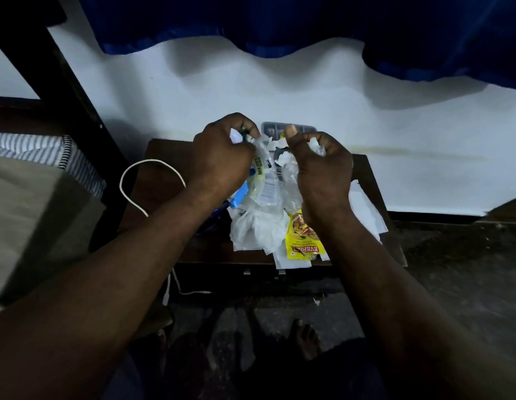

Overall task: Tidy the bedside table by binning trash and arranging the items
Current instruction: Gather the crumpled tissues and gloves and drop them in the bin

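Gripping a clear printed wrapper [266, 183] in the curled left hand [222, 160] and bunching crumpled clear plastic [288, 166] in the right hand [323, 174], both held just above the dark bedside table [161, 183]. Lying on it below: white plastic bag [256, 226], paper sheets [366, 209], a yellow sachet [301, 243]. Behind the hands, a grey compartment tray [272, 129], contents too dark to tell.

A yellow sachet [304, 238] at the counter's [158, 183] 6 o'clock edge carries "EVEREST" on a red banner, upside down; the smaller line by it is too blurred to read. The clear wrapper [262, 171] gripped by the left hand [222, 157] shows "MIX" on its yellow strip; its white label is unreadable.
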Demonstrator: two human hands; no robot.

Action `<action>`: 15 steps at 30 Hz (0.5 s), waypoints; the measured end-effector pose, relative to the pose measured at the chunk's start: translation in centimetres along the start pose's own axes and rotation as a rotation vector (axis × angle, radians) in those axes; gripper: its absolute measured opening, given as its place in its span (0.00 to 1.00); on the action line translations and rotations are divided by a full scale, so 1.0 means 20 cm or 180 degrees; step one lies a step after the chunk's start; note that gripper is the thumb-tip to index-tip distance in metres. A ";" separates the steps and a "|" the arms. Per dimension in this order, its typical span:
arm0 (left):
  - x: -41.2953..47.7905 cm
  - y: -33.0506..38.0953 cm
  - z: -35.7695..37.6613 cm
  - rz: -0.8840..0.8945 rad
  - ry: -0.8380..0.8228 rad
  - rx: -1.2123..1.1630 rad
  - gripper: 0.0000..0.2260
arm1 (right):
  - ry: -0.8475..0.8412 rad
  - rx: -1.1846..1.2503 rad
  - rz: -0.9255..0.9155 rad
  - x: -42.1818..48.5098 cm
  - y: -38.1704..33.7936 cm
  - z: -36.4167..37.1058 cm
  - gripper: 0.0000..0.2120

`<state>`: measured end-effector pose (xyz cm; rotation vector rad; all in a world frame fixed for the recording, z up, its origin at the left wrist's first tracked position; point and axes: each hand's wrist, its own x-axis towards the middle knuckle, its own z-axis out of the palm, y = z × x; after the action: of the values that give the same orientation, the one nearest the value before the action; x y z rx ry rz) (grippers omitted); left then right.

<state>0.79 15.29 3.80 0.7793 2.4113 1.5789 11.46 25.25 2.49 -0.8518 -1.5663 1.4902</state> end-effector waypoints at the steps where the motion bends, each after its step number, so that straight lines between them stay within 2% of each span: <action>1: -0.02 0.02 0.02 0.0030 -0.0025 -0.0067 0.09 | -0.0008 -0.0013 -0.0005 -0.01 0.00 0.00 0.16; 3: -0.04 0.05 0.05 0.0119 -0.0080 -0.0133 0.05 | 0.0089 -0.0021 0.0058 -0.02 -0.01 0.00 0.19; 6: -0.08 0.09 0.10 0.0042 -0.0314 -0.0436 0.11 | 0.0143 0.0252 0.0319 -0.04 -0.02 -0.01 0.26; 8: -0.12 0.11 0.15 -0.0116 -0.0443 -0.0599 0.19 | 0.0145 0.0756 0.0520 -0.06 -0.03 -0.01 0.23; 11: -0.17 0.13 0.20 -0.0104 -0.0573 -0.0421 0.29 | 0.0374 0.1519 0.1031 -0.08 -0.05 -0.03 0.22; 13: -0.19 0.14 0.22 0.0006 -0.0587 -0.0476 0.28 | 0.0455 0.1368 0.1055 -0.06 -0.03 -0.06 0.11; 15: -0.20 0.14 0.24 0.0092 -0.0715 -0.0573 0.25 | 0.0609 0.1008 0.1013 -0.04 -0.03 -0.09 0.12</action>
<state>7.10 17.91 3.61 0.9059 2.0792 1.5966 13.48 25.29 3.03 -1.0532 -1.0534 1.7640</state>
